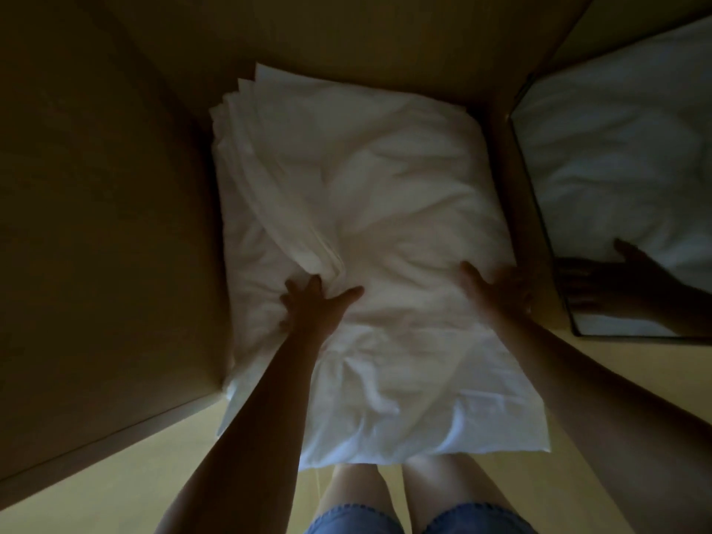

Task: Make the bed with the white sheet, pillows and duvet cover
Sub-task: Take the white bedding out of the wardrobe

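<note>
Gripping a bunched fold of white fabric, the fingers of the left hand [314,302] curl into the cloth while its thumb stretches out flat toward the right across the surface. The right hand [497,287] lies against the right edge of the same bundle, fingers fairly straight and pressed to the fabric; whether they hook round the edge cannot be told in the dim light. Both hands sit on the near half of a white pillow [358,233], with folded white sheets [239,121] layered along its left side and showing at its far left corner. The pillow's long axis runs straight away from the person, its near short end hanging out over the bare knees and its far end deep inside a brown wooden cupboard [100,225]. A mirror [624,167] on the right reflects the white bedding and the right hand. Pale yellow flooring [115,475] lies below.
</note>
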Demonstrator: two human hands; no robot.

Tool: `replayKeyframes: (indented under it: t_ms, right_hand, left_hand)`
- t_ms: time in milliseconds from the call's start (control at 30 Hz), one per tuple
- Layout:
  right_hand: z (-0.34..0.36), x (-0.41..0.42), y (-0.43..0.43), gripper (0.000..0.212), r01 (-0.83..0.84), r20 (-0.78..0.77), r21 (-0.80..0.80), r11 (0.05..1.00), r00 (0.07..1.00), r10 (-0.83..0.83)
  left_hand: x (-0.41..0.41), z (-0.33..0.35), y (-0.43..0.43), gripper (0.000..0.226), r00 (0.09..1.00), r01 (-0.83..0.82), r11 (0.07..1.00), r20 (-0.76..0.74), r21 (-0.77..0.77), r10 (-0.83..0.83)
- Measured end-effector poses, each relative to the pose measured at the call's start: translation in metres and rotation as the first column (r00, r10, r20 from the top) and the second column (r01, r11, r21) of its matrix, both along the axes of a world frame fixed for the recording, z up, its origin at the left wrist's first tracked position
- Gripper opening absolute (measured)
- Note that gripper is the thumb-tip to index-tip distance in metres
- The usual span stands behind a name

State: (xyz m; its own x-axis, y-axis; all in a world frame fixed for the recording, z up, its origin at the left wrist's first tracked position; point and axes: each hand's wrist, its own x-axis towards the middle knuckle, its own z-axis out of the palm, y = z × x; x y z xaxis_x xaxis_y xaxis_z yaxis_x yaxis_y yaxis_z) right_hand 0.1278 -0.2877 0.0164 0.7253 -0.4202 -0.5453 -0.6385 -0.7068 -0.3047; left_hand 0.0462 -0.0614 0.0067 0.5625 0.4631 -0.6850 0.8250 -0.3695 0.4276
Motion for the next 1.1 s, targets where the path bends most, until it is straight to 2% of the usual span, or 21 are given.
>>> replayKeyframes:
  t_ms: [100,167,267,367,467,533,633,700,767,900,1033,1100]
  right_hand:
    - [-0.008,0.011,-0.011,0.105,0.061,-0.065,0.087,0.994,0.996,-0.056]
    - [-0.012,0.014,-0.014,0.110,0.112,-0.038,0.133,0.985,0.993,-0.108]
    - [-0.005,0.015,-0.003,0.103,0.186,0.007,0.262,0.947,0.981,-0.195]
    - [0.011,0.014,0.025,0.063,0.035,0.085,0.429,0.902,0.993,-0.079]
    - [0.030,0.009,0.059,0.055,-0.173,0.111,0.509,0.843,0.985,0.135]
    - [0.037,0.002,0.080,0.054,-0.301,0.120,0.483,0.822,0.953,0.278]
    - [0.040,-0.008,0.099,0.062,-0.420,0.120,0.383,0.822,0.906,0.407]
    - [0.041,-0.014,0.110,0.065,-0.459,0.119,0.351,0.816,0.887,0.447]
    - [0.040,-0.018,0.120,0.062,-0.494,0.120,0.301,0.816,0.868,0.481]
    - [0.036,-0.027,0.140,0.056,-0.545,0.116,0.232,0.806,0.838,0.533]
    - [0.031,-0.032,0.144,0.049,-0.554,0.106,0.181,0.813,0.832,0.544]
    - [0.028,-0.033,0.144,0.045,-0.527,0.103,0.170,0.833,0.850,0.517]
  left_hand:
    - [0.003,-0.004,-0.001,0.108,0.996,-0.056,0.996,-0.061,0.077,0.060]
    - [0.005,-0.009,0.001,0.111,0.988,-0.154,0.986,0.005,0.066,0.154]
    - [0.007,-0.010,-0.007,0.119,0.984,-0.179,0.982,0.018,0.061,0.179]
    - [0.010,-0.008,-0.018,0.124,0.985,-0.115,0.981,-0.112,0.159,0.134]
    - [0.012,-0.003,-0.026,0.119,0.983,-0.084,0.975,-0.146,0.207,0.115]
    - [0.010,-0.001,-0.022,0.114,0.983,-0.129,0.972,-0.108,0.195,0.152]
    - [-0.001,0.000,-0.003,0.111,0.963,-0.270,0.960,0.019,0.072,0.269]
    - [-0.010,-0.001,0.019,0.108,0.897,-0.436,0.900,0.070,-0.031,0.437]
    - [-0.018,-0.005,0.038,0.104,0.831,-0.551,0.832,0.054,-0.057,0.554]
    - [-0.021,-0.015,0.049,0.128,0.853,-0.506,0.856,-0.087,0.103,0.514]
    - [-0.025,-0.028,0.065,0.140,0.862,-0.502,0.865,-0.075,0.008,0.501]
    - [-0.024,-0.029,0.063,0.131,0.855,-0.519,0.855,-0.016,0.019,0.519]
